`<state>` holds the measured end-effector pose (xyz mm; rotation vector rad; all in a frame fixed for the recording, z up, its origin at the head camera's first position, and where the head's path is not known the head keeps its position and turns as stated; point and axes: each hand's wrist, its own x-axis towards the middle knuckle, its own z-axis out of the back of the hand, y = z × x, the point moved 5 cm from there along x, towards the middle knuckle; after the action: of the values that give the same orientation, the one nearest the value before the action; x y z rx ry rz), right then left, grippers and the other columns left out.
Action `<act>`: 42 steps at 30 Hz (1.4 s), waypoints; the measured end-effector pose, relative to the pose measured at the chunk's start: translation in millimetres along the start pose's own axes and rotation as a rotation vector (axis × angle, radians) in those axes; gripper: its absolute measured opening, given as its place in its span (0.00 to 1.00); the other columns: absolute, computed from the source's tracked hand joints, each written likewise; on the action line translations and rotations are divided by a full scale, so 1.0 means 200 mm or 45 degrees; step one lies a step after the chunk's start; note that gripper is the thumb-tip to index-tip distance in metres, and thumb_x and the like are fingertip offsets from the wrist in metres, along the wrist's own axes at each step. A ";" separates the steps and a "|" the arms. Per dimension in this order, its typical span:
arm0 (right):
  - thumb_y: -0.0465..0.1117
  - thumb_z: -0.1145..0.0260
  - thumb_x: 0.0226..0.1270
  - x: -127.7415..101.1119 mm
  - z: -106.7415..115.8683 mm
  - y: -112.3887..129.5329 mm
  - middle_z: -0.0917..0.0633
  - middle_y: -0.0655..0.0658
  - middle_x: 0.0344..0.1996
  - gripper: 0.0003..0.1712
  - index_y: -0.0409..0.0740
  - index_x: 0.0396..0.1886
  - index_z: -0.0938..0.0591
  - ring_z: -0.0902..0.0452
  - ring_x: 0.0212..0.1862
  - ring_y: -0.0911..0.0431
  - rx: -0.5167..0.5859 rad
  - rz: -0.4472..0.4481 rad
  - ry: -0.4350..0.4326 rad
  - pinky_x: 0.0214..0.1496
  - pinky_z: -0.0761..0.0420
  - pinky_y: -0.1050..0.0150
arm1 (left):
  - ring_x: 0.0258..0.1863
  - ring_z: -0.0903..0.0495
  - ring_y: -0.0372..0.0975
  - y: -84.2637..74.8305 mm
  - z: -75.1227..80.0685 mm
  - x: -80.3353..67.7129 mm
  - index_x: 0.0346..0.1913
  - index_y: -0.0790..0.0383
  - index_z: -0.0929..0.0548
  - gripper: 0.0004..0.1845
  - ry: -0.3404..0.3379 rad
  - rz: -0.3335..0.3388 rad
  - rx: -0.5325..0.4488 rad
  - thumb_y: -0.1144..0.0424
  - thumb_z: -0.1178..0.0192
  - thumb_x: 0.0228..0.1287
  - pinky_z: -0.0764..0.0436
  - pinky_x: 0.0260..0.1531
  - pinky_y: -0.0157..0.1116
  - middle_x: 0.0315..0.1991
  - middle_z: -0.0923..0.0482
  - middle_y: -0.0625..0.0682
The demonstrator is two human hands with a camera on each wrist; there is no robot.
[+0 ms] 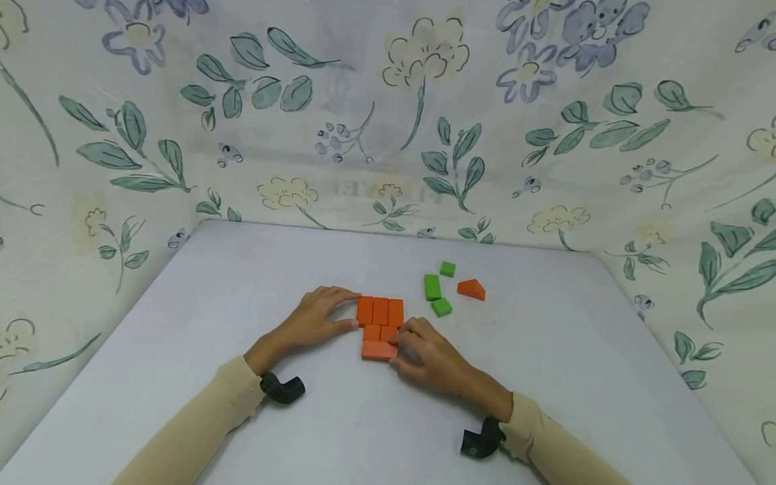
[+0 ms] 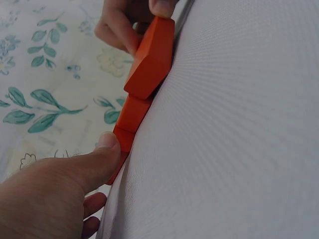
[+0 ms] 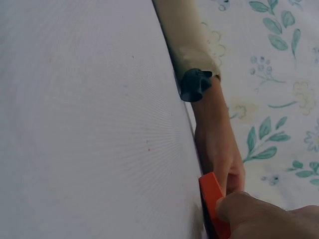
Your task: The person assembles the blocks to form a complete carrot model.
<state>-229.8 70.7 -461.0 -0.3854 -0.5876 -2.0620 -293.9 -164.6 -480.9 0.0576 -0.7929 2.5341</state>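
Flat orange blocks (image 1: 380, 311) lie close together on the white table: three upright side by side at the far end, two smaller ones below them. A wider orange block (image 1: 377, 350) forms the near end; in the left wrist view it stands out larger than the others. My left hand (image 1: 316, 316) touches the left edge of the group with thumb and forefinger, the fingers fairly straight. From the right, my right hand (image 1: 438, 357) pinches the wide orange block (image 2: 152, 59) between thumb and fingers. Part of its right end is hidden by those fingers.
Right of and beyond the group lie three green blocks (image 1: 432, 287) and a slanted orange block (image 1: 471, 289). A flowered cloth (image 1: 364, 135) rises behind the table (image 1: 273, 263) and along its sides. Black curved devices (image 1: 283, 389) sit at both wrists.
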 end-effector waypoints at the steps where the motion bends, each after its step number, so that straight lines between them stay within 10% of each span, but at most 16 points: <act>1: 0.41 0.26 0.61 0.00 0.00 0.00 0.22 0.50 0.44 0.18 0.45 0.51 0.16 0.29 0.48 0.59 -0.011 0.008 0.003 0.49 0.22 0.70 | 0.70 0.32 0.50 0.00 0.00 0.00 0.69 0.45 0.25 0.32 0.000 -0.001 -0.002 0.42 0.35 0.64 0.37 0.67 0.58 0.68 0.27 0.51; 42: 0.43 0.25 0.60 0.00 0.00 0.01 0.21 0.50 0.42 0.18 0.46 0.50 0.14 0.28 0.45 0.59 -0.127 0.059 -0.008 0.46 0.22 0.70 | 0.70 0.33 0.51 -0.02 0.01 0.00 0.68 0.46 0.25 0.32 0.005 -0.009 0.013 0.43 0.34 0.63 0.37 0.65 0.58 0.69 0.27 0.51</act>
<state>-229.0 69.8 -459.5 -0.4597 -0.4759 -2.0511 -292.3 -162.6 -477.5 0.0581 -0.7773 2.5310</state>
